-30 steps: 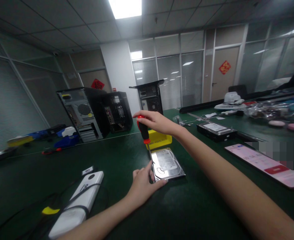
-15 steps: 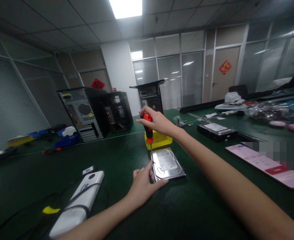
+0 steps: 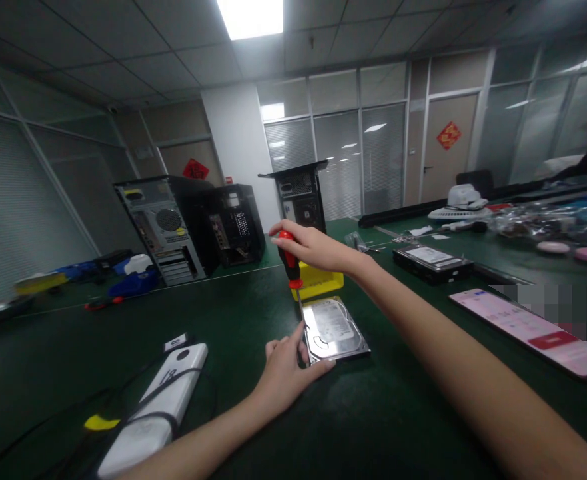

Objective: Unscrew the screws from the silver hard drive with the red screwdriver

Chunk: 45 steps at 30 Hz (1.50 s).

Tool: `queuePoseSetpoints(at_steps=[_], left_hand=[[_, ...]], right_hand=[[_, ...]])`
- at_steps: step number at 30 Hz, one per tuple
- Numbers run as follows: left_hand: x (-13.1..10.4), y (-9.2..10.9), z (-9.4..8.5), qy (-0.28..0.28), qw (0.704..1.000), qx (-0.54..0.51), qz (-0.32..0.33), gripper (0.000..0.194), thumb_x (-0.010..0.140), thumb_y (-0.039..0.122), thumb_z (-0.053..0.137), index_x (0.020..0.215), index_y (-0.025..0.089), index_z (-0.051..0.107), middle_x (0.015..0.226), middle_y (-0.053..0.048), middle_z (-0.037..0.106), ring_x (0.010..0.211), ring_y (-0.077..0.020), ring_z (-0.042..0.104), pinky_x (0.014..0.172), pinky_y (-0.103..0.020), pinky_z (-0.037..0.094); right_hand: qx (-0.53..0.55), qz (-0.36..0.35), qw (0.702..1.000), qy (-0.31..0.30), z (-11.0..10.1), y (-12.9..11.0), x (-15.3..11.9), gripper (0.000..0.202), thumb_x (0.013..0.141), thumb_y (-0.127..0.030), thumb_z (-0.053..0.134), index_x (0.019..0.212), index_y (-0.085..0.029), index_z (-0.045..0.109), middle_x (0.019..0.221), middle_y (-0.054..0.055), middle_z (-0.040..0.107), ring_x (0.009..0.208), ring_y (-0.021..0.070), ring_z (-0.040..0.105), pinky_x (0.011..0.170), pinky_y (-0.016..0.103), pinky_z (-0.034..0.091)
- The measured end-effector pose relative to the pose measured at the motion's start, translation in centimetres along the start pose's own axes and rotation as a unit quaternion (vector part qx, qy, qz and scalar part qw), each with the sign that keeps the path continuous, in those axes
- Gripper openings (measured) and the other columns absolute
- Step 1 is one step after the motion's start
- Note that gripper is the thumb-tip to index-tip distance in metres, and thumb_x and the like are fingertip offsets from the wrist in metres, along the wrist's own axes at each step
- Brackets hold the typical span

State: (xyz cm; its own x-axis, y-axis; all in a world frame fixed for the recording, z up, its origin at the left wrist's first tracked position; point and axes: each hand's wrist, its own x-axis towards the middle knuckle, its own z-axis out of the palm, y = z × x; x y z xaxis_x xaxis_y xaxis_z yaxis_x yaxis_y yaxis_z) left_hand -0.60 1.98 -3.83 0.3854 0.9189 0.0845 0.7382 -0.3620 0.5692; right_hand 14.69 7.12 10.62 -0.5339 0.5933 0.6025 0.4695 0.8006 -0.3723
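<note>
A silver hard drive lies flat on the green table in front of me. My left hand grips its near left corner, thumb along the front edge and index finger up the left side by the screwdriver shaft. My right hand holds a red and black screwdriver by its handle, fingers reaching over the top. The screwdriver leans slightly left, its shaft running down to the drive's left edge; the tip is hard to make out near my left index finger. Behind the drive sits a yellow tray.
A white power strip with black cable lies at left. Computer cases stand at the back. On the right are another hard drive, a phone and clear plastic bags. Part of another person shows at far right.
The screwdriver's handle has tilted a little to the left, and the fingers of my right hand have straightened over its top. My left hand and the hard drive stay in place.
</note>
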Motion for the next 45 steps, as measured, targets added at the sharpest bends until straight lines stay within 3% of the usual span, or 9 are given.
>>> queuePoseSetpoints(at_steps=[5,8,12,15,19,25,30,33,45], left_hand=[[0.0,0.2,0.0,0.001,1.0,0.008,0.004,0.083,0.07,0.066,0.055,0.135,0.017,0.038,0.078,-0.002,0.058,0.082,-0.0244,0.05,0.075,-0.033,0.032],[0.0,0.2,0.0,-0.001,1.0,0.007,0.002,0.082,0.07,0.065,0.055,0.134,0.016,0.038,0.079,-0.002,0.058,0.083,-0.0244,0.05,0.075,-0.033,0.032],[-0.1,0.2,-0.1,0.0,1.0,0.005,0.002,0.082,0.071,0.065,0.055,0.134,0.016,0.038,0.078,-0.003,0.057,0.083,-0.0255,0.05,0.074,-0.033,0.032],[-0.1,0.2,-0.1,0.0,1.0,0.003,0.011,0.08,0.071,0.065,0.054,0.134,0.017,0.038,0.076,-0.002,0.056,0.082,-0.0253,0.05,0.075,-0.034,0.032],[0.0,0.1,0.0,-0.001,1.0,0.001,0.012,0.082,0.071,0.067,0.053,0.135,0.019,0.036,0.076,-0.001,0.056,0.082,-0.0248,0.05,0.075,-0.034,0.031],[0.0,0.0,0.0,-0.005,1.0,0.004,-0.009,0.087,0.07,0.068,0.053,0.137,0.016,0.033,0.08,-0.003,0.057,0.086,-0.0255,0.049,0.075,-0.033,0.031],[-0.1,0.1,-0.1,-0.007,1.0,0.003,-0.01,0.089,0.07,0.068,0.053,0.138,0.015,0.032,0.082,-0.004,0.057,0.085,-0.0255,0.049,0.076,-0.033,0.032],[-0.1,0.1,0.0,-0.004,1.0,0.008,-0.002,0.086,0.07,0.068,0.053,0.136,0.016,0.036,0.08,-0.003,0.058,0.084,-0.0252,0.049,0.076,-0.034,0.031],[0.0,-0.2,0.1,0.003,1.0,0.005,0.019,0.078,0.072,0.065,0.054,0.133,0.019,0.039,0.077,-0.001,0.057,0.081,-0.024,0.051,0.076,-0.034,0.031]], right_hand=[[-0.137,0.036,0.988,0.053,0.3,0.4,0.1,0.044,0.084,-0.058,0.039,0.097,-0.019,0.055,0.076,0.005,0.059,0.067,0.0161,0.051,0.062,0.027,0.033],[-0.179,0.062,0.98,0.067,-0.1,0.5,0.0,0.046,0.087,-0.057,0.031,0.09,-0.019,0.058,0.073,0.006,0.059,0.066,0.0177,0.051,0.061,0.029,0.032],[-0.076,0.033,0.996,0.024,-0.9,0.5,-0.1,0.036,0.092,-0.035,0.03,0.103,-0.017,0.059,0.093,0.008,0.062,0.083,0.0181,0.055,0.073,0.03,0.038],[0.005,-0.015,1.0,0.002,-0.9,0.4,0.0,0.033,0.09,-0.03,0.036,0.112,-0.014,0.055,0.105,0.009,0.06,0.092,0.0161,0.054,0.08,0.028,0.038],[-0.01,-0.01,0.999,0.04,0.0,0.4,0.2,0.038,0.085,-0.043,0.047,0.11,-0.016,0.053,0.096,0.007,0.061,0.081,0.0153,0.054,0.072,0.027,0.039],[-0.129,0.058,0.988,0.061,0.1,0.7,0.0,0.046,0.083,-0.06,0.038,0.084,-0.017,0.055,0.075,0.006,0.058,0.067,0.0165,0.051,0.061,0.029,0.034],[-0.048,0.087,0.994,-0.048,-1.3,0.7,-0.6,0.038,0.083,-0.041,0.046,0.112,-0.016,0.043,0.081,0.006,0.06,0.06,0.0145,0.056,0.058,0.028,0.041],[0.015,0.08,0.991,-0.103,-2.0,0.4,-0.8,0.041,0.081,-0.035,0.052,0.116,-0.017,0.04,0.085,0.004,0.06,0.061,0.0128,0.06,0.062,0.027,0.046],[0.053,0.105,0.987,-0.11,-4.0,0.8,-1.2,0.043,0.07,-0.038,0.067,0.103,-0.017,0.048,0.094,0.005,0.056,0.064,0.0119,0.062,0.055,0.024,0.052]])
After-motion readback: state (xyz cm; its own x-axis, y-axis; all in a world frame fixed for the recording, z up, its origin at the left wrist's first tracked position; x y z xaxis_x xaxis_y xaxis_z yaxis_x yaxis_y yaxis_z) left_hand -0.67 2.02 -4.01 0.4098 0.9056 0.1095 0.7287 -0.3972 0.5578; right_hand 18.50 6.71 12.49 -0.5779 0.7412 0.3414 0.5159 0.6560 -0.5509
